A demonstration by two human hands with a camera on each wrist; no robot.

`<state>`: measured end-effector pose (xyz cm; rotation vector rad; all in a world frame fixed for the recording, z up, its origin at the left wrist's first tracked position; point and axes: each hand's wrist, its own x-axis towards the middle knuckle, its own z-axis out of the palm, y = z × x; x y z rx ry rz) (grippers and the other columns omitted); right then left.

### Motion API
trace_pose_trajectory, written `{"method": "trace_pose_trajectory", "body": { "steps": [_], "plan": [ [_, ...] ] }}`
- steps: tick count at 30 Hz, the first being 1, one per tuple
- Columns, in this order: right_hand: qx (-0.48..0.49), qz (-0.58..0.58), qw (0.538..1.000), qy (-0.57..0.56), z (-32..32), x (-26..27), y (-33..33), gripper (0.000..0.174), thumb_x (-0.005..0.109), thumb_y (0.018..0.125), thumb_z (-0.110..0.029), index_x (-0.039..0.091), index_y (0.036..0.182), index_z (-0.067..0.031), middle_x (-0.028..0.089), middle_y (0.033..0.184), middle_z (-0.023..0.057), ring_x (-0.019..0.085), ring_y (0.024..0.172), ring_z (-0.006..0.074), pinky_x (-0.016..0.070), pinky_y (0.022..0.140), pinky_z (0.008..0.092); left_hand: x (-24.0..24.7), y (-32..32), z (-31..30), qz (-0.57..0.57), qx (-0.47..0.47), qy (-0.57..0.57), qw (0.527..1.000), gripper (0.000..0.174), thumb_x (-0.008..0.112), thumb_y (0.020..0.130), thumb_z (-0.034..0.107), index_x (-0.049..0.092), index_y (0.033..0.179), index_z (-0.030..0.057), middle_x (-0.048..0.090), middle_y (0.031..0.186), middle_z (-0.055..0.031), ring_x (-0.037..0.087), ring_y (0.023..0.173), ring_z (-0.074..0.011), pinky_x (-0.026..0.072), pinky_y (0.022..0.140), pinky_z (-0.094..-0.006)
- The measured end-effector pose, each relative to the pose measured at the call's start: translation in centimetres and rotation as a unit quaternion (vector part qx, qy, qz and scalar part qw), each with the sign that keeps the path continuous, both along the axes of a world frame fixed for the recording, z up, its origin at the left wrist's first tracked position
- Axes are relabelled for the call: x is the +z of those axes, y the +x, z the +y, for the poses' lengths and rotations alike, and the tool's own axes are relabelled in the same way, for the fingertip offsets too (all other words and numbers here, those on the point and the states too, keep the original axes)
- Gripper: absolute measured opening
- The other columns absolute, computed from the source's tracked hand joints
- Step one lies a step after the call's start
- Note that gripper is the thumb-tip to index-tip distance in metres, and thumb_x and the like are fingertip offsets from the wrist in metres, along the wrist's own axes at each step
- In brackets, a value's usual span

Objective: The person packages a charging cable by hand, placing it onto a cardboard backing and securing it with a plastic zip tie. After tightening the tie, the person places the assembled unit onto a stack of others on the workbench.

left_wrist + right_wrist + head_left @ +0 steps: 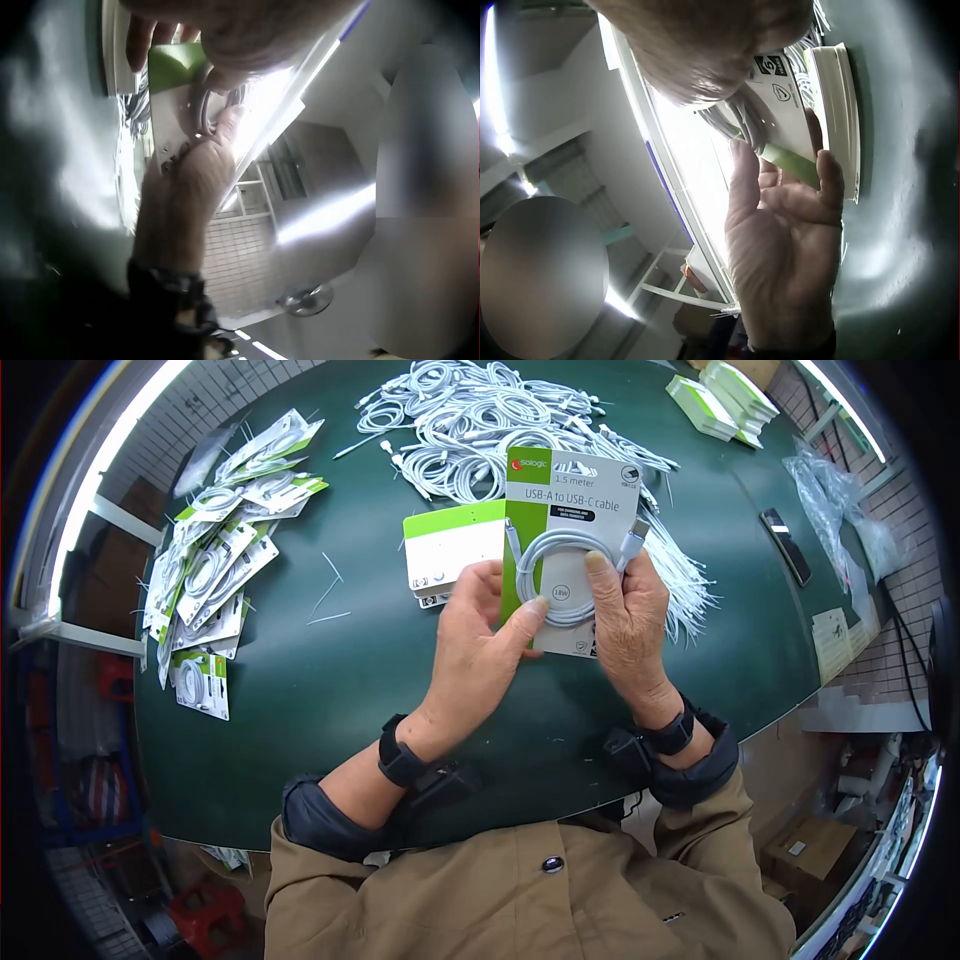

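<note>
Coiled cable seated on a printed card, head view with both wrist views. The card (574,572) is held up above the desk (350,700), its face toward the wearer and its green strip at the left. The coiled cable (526,563) lies flat against the lower half of this face, one plug (633,542) standing out at the upper right of the loop. The left hand (478,645) pinches card and coil near the lower left, thumb in front; the right hand (632,622) pinches them from the opposite side, its thumb over the loop. The right fingers behind the card are largely hidden, and the wrist views are blurred, so whether a tie already fastens the coil cannot fairly be told. Good practice, in this judgement: press with both thumbs evenly, keep the turns stacked and round, leave the print readable, and avoid bowing the card. Beyond the hands lie a stack of cards (452,548) and a heap of loose cables (470,420); carded cables (205,570) are piled at the left, near a few thin ties (330,618).
</note>
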<state>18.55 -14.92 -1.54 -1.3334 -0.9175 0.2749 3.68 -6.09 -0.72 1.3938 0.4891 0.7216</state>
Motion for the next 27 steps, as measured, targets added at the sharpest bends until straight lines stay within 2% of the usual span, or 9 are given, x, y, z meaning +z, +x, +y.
{"method": "trace_pose_trajectory", "body": {
  "steps": [2, 4, 5, 8, 9, 12, 15, 18, 27],
  "plan": [
    [0.004, 0.017, 1.0, 0.013, 0.0, 0.1, 0.1, 0.032, 0.062, 0.109, -0.027, 0.062, 0.124, 0.0018, 0.074, 0.103, 0.0092, 0.067, 0.09, 0.0102, 0.0548, 0.078, 0.0286, 0.4, -0.2, 0.0, 0.025, 0.098, 0.209, 0.973, 0.051, 0.083, 0.088, 0.01, 0.056, 0.13, -0.0001, 0.061, 0.128, -0.0123, 0.066, 0.106, -0.0232, 0.0588, 0.084, -0.0333],
    [0.003, 0.027, 0.999, 0.016, 0.0, 0.2, 0.3, 0.033, 0.061, 0.109, -0.027, 0.062, 0.124, 0.0019, 0.074, 0.103, 0.0098, 0.067, 0.09, 0.0105, 0.0548, 0.079, 0.029, 1.2, -0.9, 0.6, 0.044, 0.16, 0.441, 0.882, 0.058, 0.09, 0.078, 0.006, 0.058, 0.125, 0.0012, 0.058, 0.128, -0.013, 0.063, 0.104, -0.0254, 0.0547, 0.087, -0.0341],
    [0.004, 0.028, 1.0, 0.011, 0.1, 0.1, 0.3, 0.033, 0.061, 0.109, -0.027, 0.062, 0.123, 0.0019, 0.074, 0.103, 0.0098, 0.067, 0.09, 0.0107, 0.0548, 0.079, 0.0291, 1.8, -1.1, 0.9, 0.031, 0.16, 0.536, 0.828, 0.055, 0.092, 0.07, 0.004, 0.065, 0.118, 0.0043, 0.064, 0.12, -0.0112, 0.063, 0.1, -0.0286, 0.0533, 0.084, -0.0371],
    [0.007, 0.006, 1.0, 0.002, -0.3, 0.3, 0.3, 0.033, 0.059, 0.109, -0.028, 0.062, 0.124, 0.0021, 0.074, 0.104, 0.0099, 0.067, 0.092, 0.0114, 0.055, 0.08, 0.0293, 2.8, -0.7, 0.5, 0.02, 0.048, 0.643, 0.764, 0.045, 0.091, 0.066, 0.004, 0.072, 0.107, 0.0061, 0.069, 0.109, -0.0064, 0.063, 0.098, -0.0283, 0.0537, 0.082, -0.0371],
    [0.013, 0.009, 1.0, 0.008, -0.4, 0.3, 0.3, 0.033, 0.059, 0.109, -0.027, 0.062, 0.125, 0.0022, 0.074, 0.104, 0.01, 0.067, 0.092, 0.0116, 0.0551, 0.08, 0.0293, 3.0, -0.5, -0.1, 0.055, 0.06, 0.625, 0.777, 0.038, 0.089, 0.066, 0.003, 0.075, 0.102, 0.0087, 0.072, 0.1, -0.003, 0.064, 0.091, -0.0251, 0.0547, 0.077, -0.0358],
    [0.027, 0.041, 0.998, 0.028, -0.3, 0.2, 0.3, 0.033, 0.059, 0.11, -0.027, 0.061, 0.125, 0.0021, 0.074, 0.104, 0.0103, 0.067, 0.093, 0.0116, 0.0556, 0.08, 0.0292, 3.0, -0.4, -0.6, 0.077, 0.055, 0.621, 0.778, 0.034, 0.087, 0.071, 0.004, 0.075, 0.102, 0.0084, 0.072, 0.102, -0.0051, 0.067, 0.081, -0.024, 0.0561, 0.07, -0.0346],
    [0.028, 0.05, 0.997, 0.044, -0.3, 0.0, 0.2, 0.032, 0.059, 0.11, -0.027, 0.062, 0.125, 0.0017, 0.074, 0.104, 0.0105, 0.067, 0.093, 0.0113, 0.056, 0.08, 0.0288, 2.3, 0.2, -0.5, 0.031, 0.04, 0.581, 0.812, 0.03, 0.085, 0.077, 0.004, 0.073, 0.104, 0.0073, 0.071, 0.1, -0.0078, 0.07, 0.077, -0.027, 0.0567, 0.064, -0.0362],
    [0.034, 0.078, 0.995, 0.048, -0.3, -0.3, 0.3, 0.031, 0.058, 0.11, -0.027, 0.062, 0.123, 0.0013, 0.074, 0.104, 0.0104, 0.067, 0.093, 0.0111, 0.0561, 0.08, 0.0286, 2.7, 0.6, -0.8, 0.07, 0.016, 0.527, 0.847, 0.024, 0.082, 0.082, 0.003, 0.07, 0.103, 0.0052, 0.07, 0.099, -0.0104, 0.072, 0.079, -0.0311, 0.0575, 0.066, -0.0385],
    [0.009, 0.058, 0.998, 0.017, -0.3, -0.7, 0.1, 0.03, 0.06, 0.109, -0.026, 0.063, 0.12, 0.0015, 0.073, 0.102, 0.0095, 0.066, 0.09, 0.0117, 0.0554, 0.078, 0.0297, 1.4, 0.7, -1.1, 0.087, 0.006, 0.497, 0.863, 0.024, 0.078, 0.084, -0.002, 0.067, 0.104, 0.0058, 0.069, 0.1, -0.0114, 0.071, 0.079, -0.0329, 0.0574, 0.066, -0.0395]
  ]
}}
